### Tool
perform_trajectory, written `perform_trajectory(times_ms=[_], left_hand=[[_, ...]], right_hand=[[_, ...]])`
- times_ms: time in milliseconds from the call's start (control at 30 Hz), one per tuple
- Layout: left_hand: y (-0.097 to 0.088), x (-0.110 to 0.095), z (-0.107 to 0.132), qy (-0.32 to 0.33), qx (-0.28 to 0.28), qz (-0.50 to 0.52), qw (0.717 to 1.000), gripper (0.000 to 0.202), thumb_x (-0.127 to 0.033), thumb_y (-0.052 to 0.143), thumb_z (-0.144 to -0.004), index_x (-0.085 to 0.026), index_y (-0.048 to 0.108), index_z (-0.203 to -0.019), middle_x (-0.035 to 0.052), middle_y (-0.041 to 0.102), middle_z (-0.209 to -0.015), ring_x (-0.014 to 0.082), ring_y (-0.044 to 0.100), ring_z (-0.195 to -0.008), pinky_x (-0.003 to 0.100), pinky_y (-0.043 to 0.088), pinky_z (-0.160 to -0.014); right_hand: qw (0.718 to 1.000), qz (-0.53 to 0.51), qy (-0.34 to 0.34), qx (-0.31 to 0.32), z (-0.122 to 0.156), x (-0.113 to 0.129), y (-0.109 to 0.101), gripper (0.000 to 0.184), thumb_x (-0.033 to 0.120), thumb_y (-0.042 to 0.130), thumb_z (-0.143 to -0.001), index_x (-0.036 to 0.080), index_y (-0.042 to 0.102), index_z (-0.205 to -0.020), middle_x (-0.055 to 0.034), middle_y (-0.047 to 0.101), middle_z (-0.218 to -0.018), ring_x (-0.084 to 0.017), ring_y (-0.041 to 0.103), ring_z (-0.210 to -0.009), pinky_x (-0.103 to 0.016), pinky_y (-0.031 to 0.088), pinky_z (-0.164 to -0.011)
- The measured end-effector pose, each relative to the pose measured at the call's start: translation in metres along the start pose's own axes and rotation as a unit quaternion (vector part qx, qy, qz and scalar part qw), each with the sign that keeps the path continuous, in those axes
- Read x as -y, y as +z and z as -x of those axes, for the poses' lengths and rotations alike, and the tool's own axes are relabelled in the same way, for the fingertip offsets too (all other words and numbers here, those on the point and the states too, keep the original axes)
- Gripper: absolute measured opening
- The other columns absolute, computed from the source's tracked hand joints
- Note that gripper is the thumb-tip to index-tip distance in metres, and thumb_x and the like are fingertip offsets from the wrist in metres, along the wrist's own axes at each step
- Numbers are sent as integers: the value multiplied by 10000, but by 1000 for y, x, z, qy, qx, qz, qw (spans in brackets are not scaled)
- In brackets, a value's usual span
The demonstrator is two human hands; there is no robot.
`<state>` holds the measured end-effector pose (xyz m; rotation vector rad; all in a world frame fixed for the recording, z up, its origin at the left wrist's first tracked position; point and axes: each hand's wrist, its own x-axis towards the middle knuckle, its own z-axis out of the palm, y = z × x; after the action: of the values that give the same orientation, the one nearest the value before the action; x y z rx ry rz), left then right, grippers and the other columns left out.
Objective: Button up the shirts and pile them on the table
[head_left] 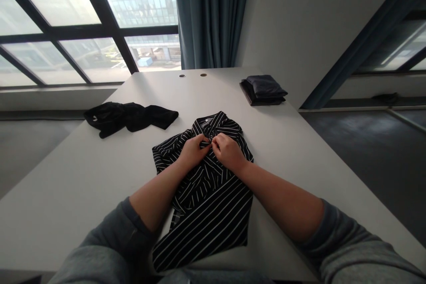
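Observation:
A black shirt with white stripes lies on the white table, its body toward me and its collar at the far end. My left hand and my right hand meet at the top of the shirt's front, just below the collar. Fingertips of both hands pinch the fabric there, close together. Any button at that spot is hidden by my fingers. Grey sleeves cover my forearms up to mid-arm.
A crumpled black garment lies to the left on the table. A folded dark stack of clothes sits at the back right. Two small round grommets mark the far table edge, beneath a window and teal curtain.

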<state>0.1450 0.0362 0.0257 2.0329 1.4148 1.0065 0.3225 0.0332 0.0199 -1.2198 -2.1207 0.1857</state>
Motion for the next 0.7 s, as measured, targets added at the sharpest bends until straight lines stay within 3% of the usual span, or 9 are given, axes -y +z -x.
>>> perform_trajectory(times_ms=[200,367,500,700], left_hand=[[6,-2,4,-17,-2,4,1000,58,-196,660,-878,-226,614,-860,4,741,-865,192,691,-794,299,497,-733],[6,-6,5,-48,-6,0,999,83,-215,685,-862,-224,613,-819,-1,726,-823,193,679,-775,298,473,-713],[6,-5,3,-58,6,42,997,128,-235,702,-854,-220,610,-766,-8,720,-808,183,676,-775,289,480,-720],[7,-4,4,-81,-10,41,996,94,-219,701,-847,-227,626,-791,-6,736,-833,191,689,-810,296,487,-732]], right_hand=[[1000,14,-15,20,-2,0,-1,122,138,554,-982,177,622,-889,-78,644,-961,-192,599,-888,-301,458,-829],[1000,5,-10,22,-5,-3,1,152,88,568,-911,186,567,-795,-53,623,-868,-180,575,-819,-296,441,-785],[999,-37,-3,10,-8,-8,-1,169,39,570,-832,191,548,-760,-29,622,-815,-160,568,-767,-277,428,-749],[991,-129,17,23,-8,-13,-7,120,86,603,-845,184,621,-779,-18,689,-843,-146,619,-780,-259,452,-758]])
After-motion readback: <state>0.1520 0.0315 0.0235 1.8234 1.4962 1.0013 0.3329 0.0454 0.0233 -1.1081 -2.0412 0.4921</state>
